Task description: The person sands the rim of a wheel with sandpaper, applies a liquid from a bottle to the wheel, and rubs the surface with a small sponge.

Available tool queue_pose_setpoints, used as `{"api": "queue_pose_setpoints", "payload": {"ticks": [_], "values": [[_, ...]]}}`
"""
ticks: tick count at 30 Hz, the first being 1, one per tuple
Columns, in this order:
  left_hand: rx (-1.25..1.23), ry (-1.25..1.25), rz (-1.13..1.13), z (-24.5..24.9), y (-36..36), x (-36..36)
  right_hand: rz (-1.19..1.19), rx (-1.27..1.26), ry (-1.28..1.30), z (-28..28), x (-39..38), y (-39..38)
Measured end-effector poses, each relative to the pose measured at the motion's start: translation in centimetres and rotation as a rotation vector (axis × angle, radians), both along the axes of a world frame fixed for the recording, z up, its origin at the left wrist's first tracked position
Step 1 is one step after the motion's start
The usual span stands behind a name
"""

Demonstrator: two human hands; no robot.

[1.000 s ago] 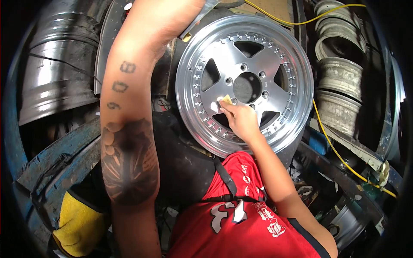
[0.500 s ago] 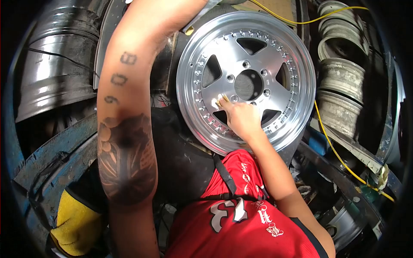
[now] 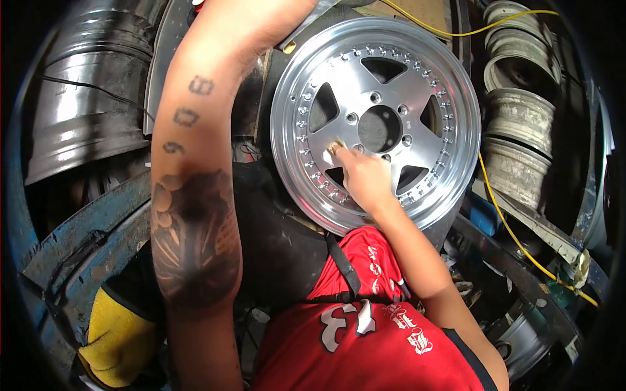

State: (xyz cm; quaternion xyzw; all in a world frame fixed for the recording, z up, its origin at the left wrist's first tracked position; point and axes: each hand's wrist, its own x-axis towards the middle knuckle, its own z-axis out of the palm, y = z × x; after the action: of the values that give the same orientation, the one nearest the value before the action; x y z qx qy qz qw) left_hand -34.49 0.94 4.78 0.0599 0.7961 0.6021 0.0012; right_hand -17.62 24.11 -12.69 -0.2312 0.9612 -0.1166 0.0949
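Note:
My right hand (image 3: 368,180) is closed, its fingertips pressing a small yellowish-brown piece (image 3: 334,148), perhaps folded abrasive or cloth, onto a spoke of the shiny alloy wheel (image 3: 405,114). The wheel lies face up, with a ring of small bolts around its inner rim and lug holes around an open centre bore. My tattooed left arm reaches up past the wheel's left side. Its hand is cut off by the top edge, and a grey strip (image 3: 312,23) shows beside the wrist.
Several dull, worn rims (image 3: 518,117) are stacked at the right. A yellow cable (image 3: 501,215) runs down beside the wheel. Large dark metal drums (image 3: 98,111) stand at the left, above a blue metal frame (image 3: 85,225). A yellow cloth (image 3: 120,339) hangs at lower left.
My right hand and the small piece have shifted very slightly on the same spoke. The whole view has moved a few pixels; my left arm sits slightly further right.

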Motion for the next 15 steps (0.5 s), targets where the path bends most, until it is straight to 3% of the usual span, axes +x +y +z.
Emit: {"api": "queue_pose_setpoints", "payload": {"ticks": [2,4,5,8,11,13,14,15], "values": [[0.054,-0.063,0.059,0.3,0.3,0.0,-0.048,0.008,-0.067,0.8,-0.3,-0.3],[-0.043,0.038,0.054,0.4,0.2,1.1,-0.039,0.098,-0.137,1.7,-0.6,-0.1],[-0.084,0.097,0.042,0.6,0.4,1.3,-0.094,-0.029,-0.063,1.5,-0.6,-0.1],[0.032,0.317,-0.093,-0.6,-0.4,0.5,-0.086,-0.104,-0.029,-0.3,0.6,0.2],[-0.111,0.525,-0.114,-1.4,-1.4,0.0,-0.097,-0.134,-0.062,1.1,-1.1,-0.2],[-0.014,0.208,-0.084,-0.4,-0.8,-0.1,-0.133,-0.181,0.011,1.0,-1.2,-0.2],[0.034,0.055,-0.054,0.2,-0.5,-0.1,-0.068,0.042,-0.120,1.2,-0.6,-0.3],[0.058,0.055,-0.040,0.1,-0.5,0.1,-0.069,0.002,-0.120,1.1,-0.1,-0.1]]}}
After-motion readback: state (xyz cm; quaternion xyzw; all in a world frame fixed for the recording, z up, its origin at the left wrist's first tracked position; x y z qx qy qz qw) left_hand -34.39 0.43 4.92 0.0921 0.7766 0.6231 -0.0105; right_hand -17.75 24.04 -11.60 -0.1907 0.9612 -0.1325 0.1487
